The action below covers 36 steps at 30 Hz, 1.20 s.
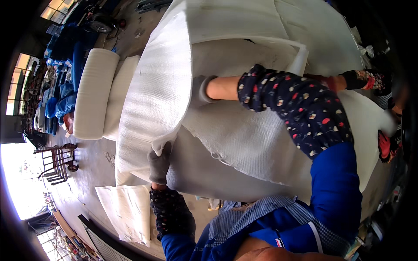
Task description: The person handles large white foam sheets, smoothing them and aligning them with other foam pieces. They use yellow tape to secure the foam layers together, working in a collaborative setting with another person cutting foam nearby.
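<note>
A large white woven fabric sheet (244, 130) lies spread over a work table. One part of it is folded over as a long flap (161, 82). My left hand (159, 164), in a grey glove, grips the lower corner of this flap at the table's near edge. My right hand (201, 89), also in a grey glove, reaches across the sheet and goes in under the flap. Only its wrist and the glove's cuff show, and the fingers are hidden. Both my forearms wear dark flowered sleeve covers over blue sleeves.
Two thick white rolls (93, 93) lie on the floor to the left, with blue bundles (65, 87) behind them. A metal trolley (56, 162) stands further left. White sheets (126, 213) lie stacked on the floor below the table. Another person's arm (361, 80) reaches in from the right.
</note>
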Motion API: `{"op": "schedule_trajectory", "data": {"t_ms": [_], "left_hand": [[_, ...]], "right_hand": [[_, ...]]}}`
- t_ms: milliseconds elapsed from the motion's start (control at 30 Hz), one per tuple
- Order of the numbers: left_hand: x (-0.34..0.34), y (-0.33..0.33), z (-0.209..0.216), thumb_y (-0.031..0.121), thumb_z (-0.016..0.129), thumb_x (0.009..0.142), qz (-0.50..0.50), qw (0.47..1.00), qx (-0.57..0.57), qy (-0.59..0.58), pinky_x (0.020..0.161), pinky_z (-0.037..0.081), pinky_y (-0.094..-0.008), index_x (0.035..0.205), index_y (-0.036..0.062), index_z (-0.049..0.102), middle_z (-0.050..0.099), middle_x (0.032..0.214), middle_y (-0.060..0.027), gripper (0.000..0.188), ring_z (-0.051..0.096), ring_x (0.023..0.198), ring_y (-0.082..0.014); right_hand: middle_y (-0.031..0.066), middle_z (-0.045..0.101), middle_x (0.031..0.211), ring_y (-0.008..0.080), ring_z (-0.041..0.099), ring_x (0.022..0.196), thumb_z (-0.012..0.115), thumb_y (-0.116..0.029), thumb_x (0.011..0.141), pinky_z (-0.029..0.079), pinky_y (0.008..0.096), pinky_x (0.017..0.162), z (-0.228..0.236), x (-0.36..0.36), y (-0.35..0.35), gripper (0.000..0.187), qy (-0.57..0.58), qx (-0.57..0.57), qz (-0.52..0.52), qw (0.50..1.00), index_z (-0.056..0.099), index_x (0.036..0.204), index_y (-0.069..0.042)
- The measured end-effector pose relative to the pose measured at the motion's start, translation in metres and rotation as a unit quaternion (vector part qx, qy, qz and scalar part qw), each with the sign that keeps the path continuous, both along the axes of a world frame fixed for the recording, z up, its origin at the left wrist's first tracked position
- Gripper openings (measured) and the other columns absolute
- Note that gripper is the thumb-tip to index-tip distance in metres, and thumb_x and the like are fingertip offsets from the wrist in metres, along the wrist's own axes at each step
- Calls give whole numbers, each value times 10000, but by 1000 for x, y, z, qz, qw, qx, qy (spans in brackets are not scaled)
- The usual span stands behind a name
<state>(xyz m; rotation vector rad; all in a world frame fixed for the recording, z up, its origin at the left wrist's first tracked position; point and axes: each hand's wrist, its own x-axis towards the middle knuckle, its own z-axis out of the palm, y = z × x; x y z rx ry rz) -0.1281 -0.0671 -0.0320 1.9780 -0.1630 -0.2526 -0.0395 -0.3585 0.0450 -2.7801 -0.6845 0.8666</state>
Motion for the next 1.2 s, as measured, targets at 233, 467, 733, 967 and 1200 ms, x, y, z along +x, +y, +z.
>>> {"op": "schedule_trajectory", "data": {"t_ms": [233, 467, 733, 967, 1200], "left_hand": [[-15, 8, -13, 81, 638, 905, 3, 997, 20, -70, 745, 480, -288, 947, -7, 685, 671, 896, -70, 108, 620, 854, -150], [-2, 1, -15, 96, 613, 930, -57, 994, 49, -82, 725, 477, -278, 960, -29, 662, 648, 852, -44, 138, 588, 798, -115], [-4, 6, -14, 141, 632, 939, 0, 1000, 15, -21, 701, 466, -242, 991, -45, 673, 655, 892, -1, 197, 554, 795, -75], [0, 18, -30, 181, 640, 937, 5, 1000, 10, -1, 711, 477, -253, 1049, -54, 668, 665, 930, -21, 261, 566, 801, -90], [-5, 13, -25, 185, 647, 929, 28, 999, 22, -23, 730, 487, -268, 1086, -61, 657, 675, 957, -44, 292, 595, 835, -113]], "right_hand": [[180, 510, 1322, 319, 507, 1185, 589, -372, 872, 380, 432, 1003, 68, -154, -141, 502, -152, -150, -104, 971, 550, 1241, -34], [164, 478, 1379, 340, 470, 1249, 552, -500, 883, 348, 438, 1043, -17, -252, -322, 651, -374, -191, -384, 822, 448, 1361, -71], [176, 536, 1331, 309, 497, 1246, 633, -620, 758, 301, 429, 1077, -55, -252, -288, 870, -147, -140, -427, 881, 395, 1424, -113], [136, 571, 1208, 334, 545, 1127, 587, -310, 880, 437, 387, 955, -117, -297, -265, 432, -203, -7, -398, 895, 566, 1245, -80], [100, 595, 1152, 279, 593, 1037, 535, -105, 885, 492, 351, 857, -132, -306, -243, 249, -287, 4, -420, 861, 619, 1114, -60]]}}
